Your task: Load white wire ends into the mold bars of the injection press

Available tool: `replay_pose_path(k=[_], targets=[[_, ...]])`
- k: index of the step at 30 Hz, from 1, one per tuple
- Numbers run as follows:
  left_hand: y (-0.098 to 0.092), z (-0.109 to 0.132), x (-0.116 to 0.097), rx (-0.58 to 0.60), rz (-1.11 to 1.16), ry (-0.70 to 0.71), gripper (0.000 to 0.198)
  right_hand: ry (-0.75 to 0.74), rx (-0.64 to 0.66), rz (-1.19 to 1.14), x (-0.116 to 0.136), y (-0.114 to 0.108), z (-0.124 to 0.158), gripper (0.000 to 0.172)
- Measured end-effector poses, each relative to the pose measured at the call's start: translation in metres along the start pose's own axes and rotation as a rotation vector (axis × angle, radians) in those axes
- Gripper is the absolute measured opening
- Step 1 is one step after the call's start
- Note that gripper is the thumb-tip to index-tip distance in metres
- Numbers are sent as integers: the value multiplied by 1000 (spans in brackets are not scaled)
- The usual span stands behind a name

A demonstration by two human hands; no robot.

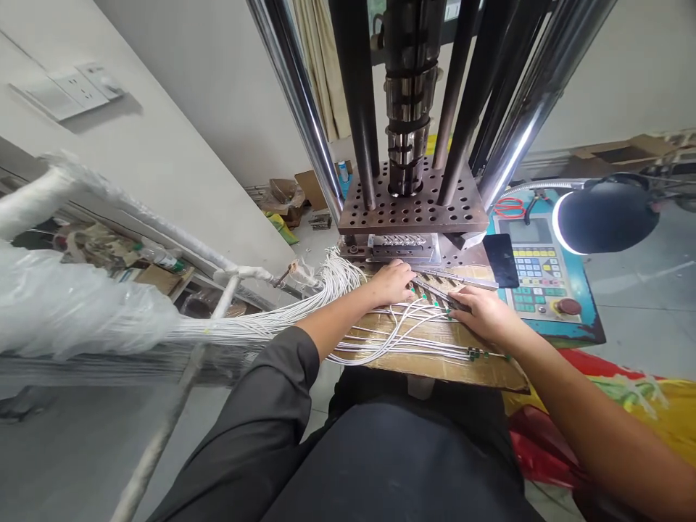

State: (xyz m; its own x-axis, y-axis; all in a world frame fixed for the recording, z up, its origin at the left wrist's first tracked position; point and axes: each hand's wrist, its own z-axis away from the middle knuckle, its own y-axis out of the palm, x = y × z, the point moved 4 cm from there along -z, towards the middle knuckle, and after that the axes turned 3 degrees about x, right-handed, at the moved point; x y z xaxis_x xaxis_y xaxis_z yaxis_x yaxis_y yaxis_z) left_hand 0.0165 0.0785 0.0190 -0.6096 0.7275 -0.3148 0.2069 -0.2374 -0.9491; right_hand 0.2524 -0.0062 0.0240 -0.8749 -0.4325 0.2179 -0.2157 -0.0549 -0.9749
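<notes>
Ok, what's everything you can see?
Press: one, dark and silver, centre back
Cables: many, white, left to centre
Metal strips: at least two, grey, over board
Board: one, brown, below strips
Control panel: one, teal, right
Flat slab: one, black, beside panel
Lamp: one, black, above panel
Scissors: one, red-handled, panel's far end
Rack: one, white, left
Boxes: several, brown, background
Wall sockets: some, white, upper left
Sheeting: some, red and yellow, lower right
Sleeve: one, dark, left arm
Left grip: one, bare, on strips
Right grip: one, bare, on strip end
</notes>
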Motion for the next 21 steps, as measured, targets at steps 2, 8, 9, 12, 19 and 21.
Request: replay_pose_path(k=[2,8,9,12,19,21], targets=[[2,-2,3,-26,16,12,43,-18,-12,0,2,-2,0,40],[4,6,11,-107,145,-3,45,16,-70,-63,-1,-7,5,42],[1,9,13,-126,163,-21,45,17,-95,-84,-2,-10,2,41],[-13,15,23,-196,226,-97,49,-20,-185,-125,-4,-23,-17,41],[-51,-9,75,-227,227,-430,56,50,-272,-225,-41,-37,-117,43],[-55,-20,89,-186,217,-483,50,17,-270,-214,-50,-40,-143,38]])
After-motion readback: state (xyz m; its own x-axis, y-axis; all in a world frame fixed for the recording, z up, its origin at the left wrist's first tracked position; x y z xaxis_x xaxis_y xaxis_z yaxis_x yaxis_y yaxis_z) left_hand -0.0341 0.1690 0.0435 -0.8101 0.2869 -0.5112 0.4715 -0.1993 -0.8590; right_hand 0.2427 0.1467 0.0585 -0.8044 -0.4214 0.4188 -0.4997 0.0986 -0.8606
